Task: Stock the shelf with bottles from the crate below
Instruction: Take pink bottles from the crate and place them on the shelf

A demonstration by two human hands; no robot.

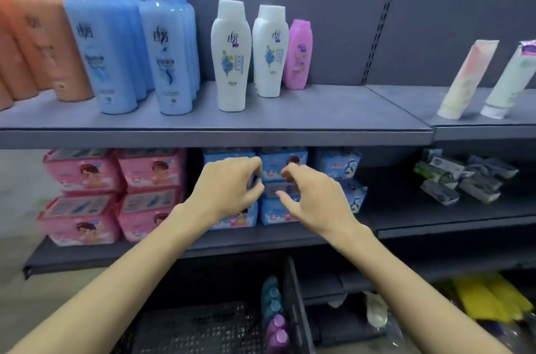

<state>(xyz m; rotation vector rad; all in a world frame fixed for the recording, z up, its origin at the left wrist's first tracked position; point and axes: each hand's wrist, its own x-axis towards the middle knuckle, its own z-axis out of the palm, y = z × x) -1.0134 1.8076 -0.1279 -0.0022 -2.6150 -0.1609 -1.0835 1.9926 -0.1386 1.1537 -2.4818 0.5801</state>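
On the upper shelf [290,119] the bottles stand upright, long axes vertical and caps up: two white bottles [232,58] with blue flower labels facing out, one nearer the front edge and the other just beside it to the right and further back, with a smaller pink bottle [298,55] just behind that one's right side. To their left stand rows of blue bottles [116,49] with blue caps, and at the far left orange bottles [37,43]. Down in the dark crate [203,327] at the bottom of the view, a few more bottles sit along its right wall with caps toward the camera: teal-capped bottles [271,295] above purple-capped bottles [278,330]. Both hands are held out in front of the lower shelf, well below the standing bottles and well above the crate, touching neither. The left hand [226,191] has its fingers curled inward round nothing; the right hand [313,197] has its fingers loosely bent and spread, its grip empty too. Behind the hands sit stacked blue packs [284,162] and, to the left, pink packs [84,171]. On the right section two tubes [467,78] lean tilted.
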